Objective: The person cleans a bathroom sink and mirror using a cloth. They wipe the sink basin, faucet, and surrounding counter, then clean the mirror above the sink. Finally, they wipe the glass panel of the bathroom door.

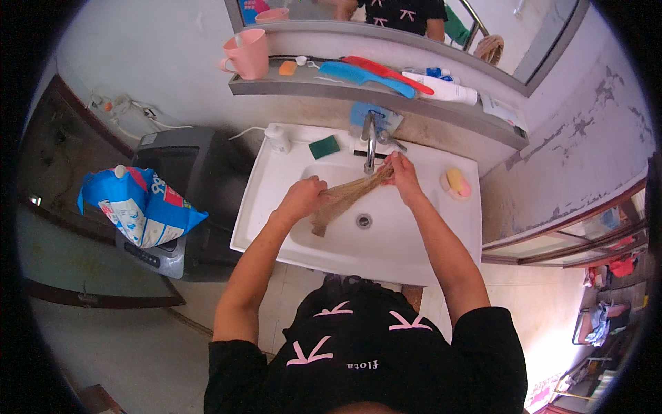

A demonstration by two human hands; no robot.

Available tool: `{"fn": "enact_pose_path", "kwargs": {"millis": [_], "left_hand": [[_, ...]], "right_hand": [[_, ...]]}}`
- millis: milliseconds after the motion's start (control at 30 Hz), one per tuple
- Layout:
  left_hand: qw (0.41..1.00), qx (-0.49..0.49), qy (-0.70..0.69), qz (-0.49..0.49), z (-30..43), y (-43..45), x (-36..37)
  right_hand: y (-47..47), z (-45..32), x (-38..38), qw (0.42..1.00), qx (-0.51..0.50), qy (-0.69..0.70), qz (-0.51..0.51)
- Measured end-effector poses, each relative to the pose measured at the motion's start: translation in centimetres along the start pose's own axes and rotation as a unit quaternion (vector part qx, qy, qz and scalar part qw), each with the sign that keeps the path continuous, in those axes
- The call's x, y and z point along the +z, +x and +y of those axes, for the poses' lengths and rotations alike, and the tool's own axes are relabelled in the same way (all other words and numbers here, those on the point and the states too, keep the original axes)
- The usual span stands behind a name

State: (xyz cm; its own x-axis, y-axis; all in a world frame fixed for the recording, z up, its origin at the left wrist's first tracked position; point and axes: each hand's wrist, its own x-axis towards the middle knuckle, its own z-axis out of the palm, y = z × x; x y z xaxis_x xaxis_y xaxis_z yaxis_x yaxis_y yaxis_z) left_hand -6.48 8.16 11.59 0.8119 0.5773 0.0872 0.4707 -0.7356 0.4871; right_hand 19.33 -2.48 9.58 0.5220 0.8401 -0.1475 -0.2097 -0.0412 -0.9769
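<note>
A thin brown mesh-like cloth [344,199] is stretched slantwise across the white washbasin [403,240]. Its gathered upper end is pinched in my right hand [403,176], just right of the chrome faucet [371,145]. My left hand [305,196] grips the cloth's left side, and a loose corner hangs below it into the bowl. The spout's tip is right above the cloth; whether water runs is hard to tell. Below the cloth, the metal drain [363,221] shows uncovered.
A green scouring pad [324,147], a white bottle [277,138] and a soap dish with yellow and pink soap [456,183] sit on the basin's rim. Above, a shelf [310,88] holds a pink mug [251,54], combs [362,75] and tubes [439,89]. A blue bag [145,207] rests on a washing machine [207,207].
</note>
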Motion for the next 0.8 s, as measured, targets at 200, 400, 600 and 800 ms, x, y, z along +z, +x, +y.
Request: {"fn": "enact_pose_path", "kwargs": {"millis": [200,400,600,800], "left_hand": [[0.984,-0.08,-0.143,0.071,0.1,0.3,1.7],[0.969,-0.054,-0.165,0.174,-0.5,1.6,2.5],[0.99,-0.095,-0.016,0.105,-1.1,1.6,1.0],[0.995,-0.081,0.049,0.043,-0.5,1.9,-0.5]], "right_hand": [[-0.4,1.6,-0.9,0.988,-0.021,-0.088,-0.124],[-1.1,3.6,-2.9,0.904,-0.085,-0.347,-0.235],[0.0,0.1,-3.6,0.941,-0.068,-0.308,-0.124],[1.2,-0.2,-4.3,0.907,-0.108,-0.398,-0.082]]}}
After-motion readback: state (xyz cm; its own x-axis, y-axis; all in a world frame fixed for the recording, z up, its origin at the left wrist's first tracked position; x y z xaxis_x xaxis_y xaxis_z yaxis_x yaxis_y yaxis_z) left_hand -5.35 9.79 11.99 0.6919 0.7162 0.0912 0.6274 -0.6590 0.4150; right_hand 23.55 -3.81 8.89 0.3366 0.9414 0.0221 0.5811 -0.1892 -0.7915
